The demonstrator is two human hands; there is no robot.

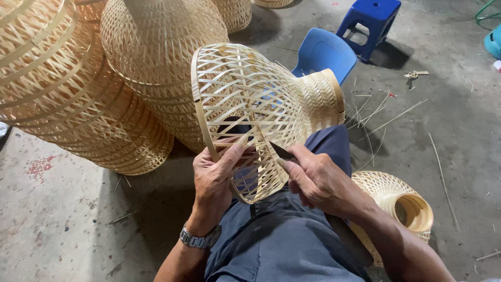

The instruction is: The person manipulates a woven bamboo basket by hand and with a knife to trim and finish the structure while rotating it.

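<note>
Bamboo shade [250, 104] rim gripped by left hand [211, 180], right hand [318, 183] gripping knife [282, 151] at rim

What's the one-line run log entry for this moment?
left hand: grips woven bamboo shade rim | right hand: holds dark blade at rim | shade: tilted on lap | nearby: stacked shades, blue stool

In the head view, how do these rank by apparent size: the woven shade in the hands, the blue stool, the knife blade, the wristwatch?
1. Woven shade, gripped by left hand.
2. Blue stool, though it stands farther away.
3. Wristwatch.
4. Knife blade in right hand; only partly visible, so unsure against the watch.
</note>
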